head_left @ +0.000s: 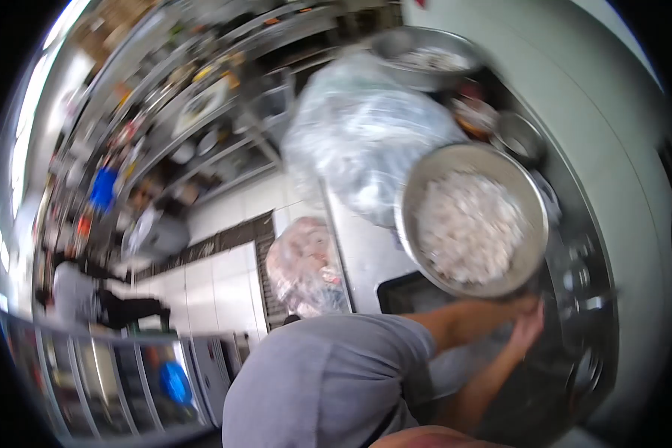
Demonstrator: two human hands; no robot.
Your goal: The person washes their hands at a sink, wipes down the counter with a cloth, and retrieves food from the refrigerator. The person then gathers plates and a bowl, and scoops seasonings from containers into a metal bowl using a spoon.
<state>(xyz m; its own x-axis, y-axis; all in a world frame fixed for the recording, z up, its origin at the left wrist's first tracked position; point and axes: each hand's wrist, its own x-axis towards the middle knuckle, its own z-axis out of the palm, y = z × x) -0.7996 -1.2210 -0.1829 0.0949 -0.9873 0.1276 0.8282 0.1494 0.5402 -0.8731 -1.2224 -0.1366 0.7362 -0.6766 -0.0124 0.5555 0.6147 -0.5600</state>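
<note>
Head view: left forearm [463,321], bare below a grey sleeve [336,358], reaching out across the sink area just below the large metal bowl; elbow bent. Right forearm [481,392], bare, rising at a slant from the lower edge of the view. Left hand [526,305] and right hand [529,330], brought together at the wrists' far end, close to the metal faucet [591,303]; apparently touching, overlapped and blurred. Finger spread of either hand: cannot tell; grasp on any object: cannot tell. Large metal bowl [405,224], with pale, translucent pieces [470,228] heaped inside: on the metal counter [358,257], just beyond the left forearm. Beside bowl: large clear plastic bag [373,119], bulging and crumpled. Farther along: small metal bowl [520,138] and second wide bowl [381,69], also with pale contents. Below counter level: filled clear bag [304,261], pinkish contents, near a floor grate [265,278].
</note>
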